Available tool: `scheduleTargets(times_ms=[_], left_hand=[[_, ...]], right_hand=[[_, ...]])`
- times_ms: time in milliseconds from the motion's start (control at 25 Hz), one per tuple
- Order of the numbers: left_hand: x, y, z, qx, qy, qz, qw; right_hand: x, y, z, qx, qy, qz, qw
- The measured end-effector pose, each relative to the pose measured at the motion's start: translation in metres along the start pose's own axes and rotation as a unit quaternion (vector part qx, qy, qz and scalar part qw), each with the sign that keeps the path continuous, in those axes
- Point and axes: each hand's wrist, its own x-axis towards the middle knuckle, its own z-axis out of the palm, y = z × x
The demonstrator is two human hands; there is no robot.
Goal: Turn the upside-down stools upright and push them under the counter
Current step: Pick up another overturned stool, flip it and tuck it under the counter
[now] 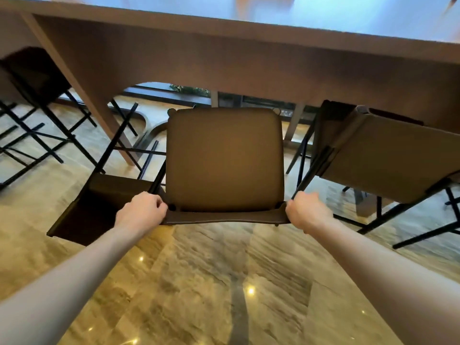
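The brown square-seated stool with a low backrest and black metal legs (225,160) stands upright in the middle of the view, seat facing up. Its far seat edge lies at the near edge of the long brown wooden counter (249,58); most of the seat remains outside the counter overhang.

The left hand (143,210) is curled round the left end of the stool's backrest, fingers wrapped over the top edge. The right hand (307,210) is curled round the right end of the same backrest in a matching grip. Both forearms reach forward from the bottom corners of the view.

Left of the held stool, just beside its near-left corner, a second dark brown stool (99,207) lies upside-down with its seat low near the floor and its black legs (119,138) rising toward the counter. Right of the held stool, a third brown stool (388,158) is tilted, its seat close to the counter edge; a narrow gap of floor separates the two seats. Far left of the held stool, a fourth dark stool (34,75) sits beyond the slanted wooden counter leg (82,95).

Behind the held stool, toward the person, the glossy beige marble-patterned floor (224,282) offers open room. No containers are in view.
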Motion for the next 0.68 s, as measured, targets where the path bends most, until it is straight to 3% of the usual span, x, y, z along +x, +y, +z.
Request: scheduleTargets(times_ms=[160,280,520,680], left_hand=[[0.012,0.009,-0.007,-0.034,0.12,-0.012,0.992],[0.028,0.013,-0.014,-0.052,0.165,0.007,0.985],[0.059,0.028,-0.032,-0.077,0.226,0.058,0.969],[0.087,0.037,-0.045,-0.074,0.238,0.071,0.966]], right_hand=[[0.022,-0.009,-0.009,0.026,0.111,-0.061,0.992],[0.038,-0.015,-0.016,0.061,0.168,-0.092,0.98],[0.065,-0.029,-0.037,0.11,0.22,-0.138,0.959],[0.085,-0.035,-0.055,0.087,0.233,-0.222,0.943]])
